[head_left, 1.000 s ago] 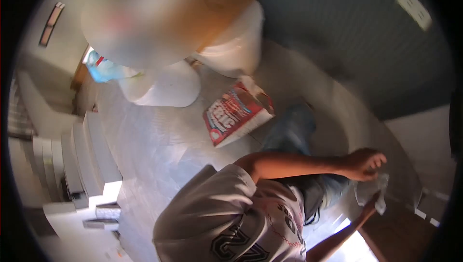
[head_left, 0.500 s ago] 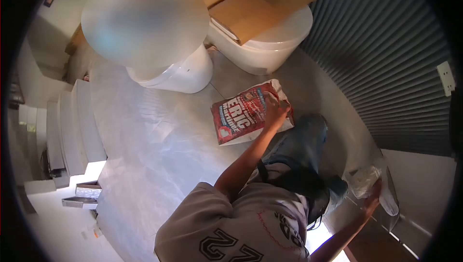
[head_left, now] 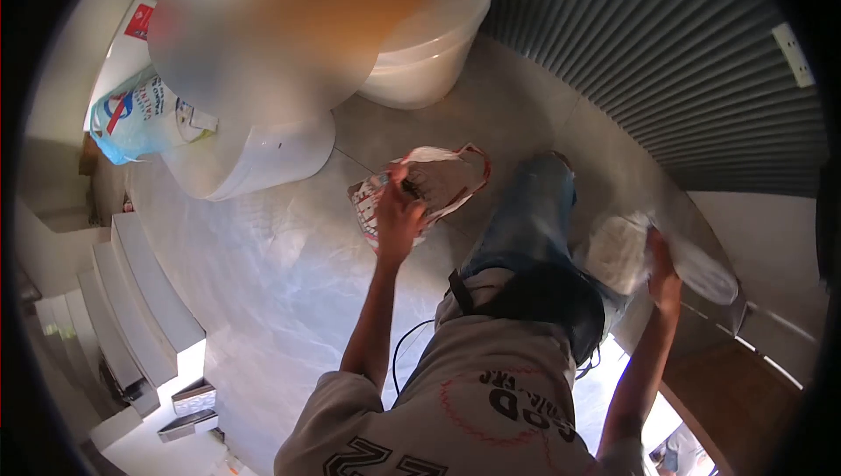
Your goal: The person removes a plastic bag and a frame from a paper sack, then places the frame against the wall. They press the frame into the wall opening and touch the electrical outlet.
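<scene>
Head view: near centre, the bag [head_left: 363,204] is touched by the left hand [head_left: 399,223], perhaps for opening, grip unclear; plastic [head_left: 618,253] is grasped by the right hand [head_left: 664,273]

I see smooth grey floor [head_left: 263,283], glossy with glare at left. Dark ribbed panelling [head_left: 613,56] covers the right wall, carrying a pale outlet plate [head_left: 793,56] (slightly tilted from here). Pale steps [head_left: 144,292] far left.
</scene>
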The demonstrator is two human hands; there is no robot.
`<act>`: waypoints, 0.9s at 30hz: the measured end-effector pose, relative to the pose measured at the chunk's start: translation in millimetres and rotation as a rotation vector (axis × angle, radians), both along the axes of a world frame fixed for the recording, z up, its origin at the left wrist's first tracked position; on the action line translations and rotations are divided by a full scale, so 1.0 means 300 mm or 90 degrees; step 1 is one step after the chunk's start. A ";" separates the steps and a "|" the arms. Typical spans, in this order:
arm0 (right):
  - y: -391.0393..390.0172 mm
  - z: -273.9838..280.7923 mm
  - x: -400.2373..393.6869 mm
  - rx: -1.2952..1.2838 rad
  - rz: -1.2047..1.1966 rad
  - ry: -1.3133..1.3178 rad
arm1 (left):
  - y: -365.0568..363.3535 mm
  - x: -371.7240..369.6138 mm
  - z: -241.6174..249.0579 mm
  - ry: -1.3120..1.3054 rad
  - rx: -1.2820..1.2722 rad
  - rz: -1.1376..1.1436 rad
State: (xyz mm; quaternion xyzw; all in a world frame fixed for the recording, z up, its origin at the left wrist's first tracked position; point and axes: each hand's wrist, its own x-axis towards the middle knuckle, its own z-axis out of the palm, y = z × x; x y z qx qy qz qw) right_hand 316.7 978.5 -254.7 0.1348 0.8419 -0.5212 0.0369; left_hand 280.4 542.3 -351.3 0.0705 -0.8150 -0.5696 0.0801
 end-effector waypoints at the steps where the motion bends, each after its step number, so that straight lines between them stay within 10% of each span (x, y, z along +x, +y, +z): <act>1: -0.069 0.023 -0.043 -0.008 0.014 -0.026 | -0.017 0.026 0.063 -0.007 -0.002 -0.007; 3: -0.179 0.007 -0.118 -0.011 0.108 -0.015 | -0.040 0.070 0.190 -0.170 0.341 0.062; 6: -0.351 -0.009 -0.240 0.038 0.370 -0.051 | -0.083 0.117 0.209 -0.184 0.317 0.009; 13: -0.741 -0.078 -0.328 -0.220 0.332 -0.442 | -0.113 0.174 0.249 -0.194 0.319 -0.078; 19: -0.841 -0.141 -0.269 -0.290 0.233 -0.256 | -0.094 0.164 0.277 -0.218 0.332 -0.054; 24: -0.890 -0.136 -0.181 -0.203 0.473 0.242 | -0.116 0.155 0.264 -0.199 0.388 -0.046; 27: -0.928 -0.152 -0.134 -0.074 0.578 0.161 | -0.135 0.142 0.250 -0.176 0.398 -0.044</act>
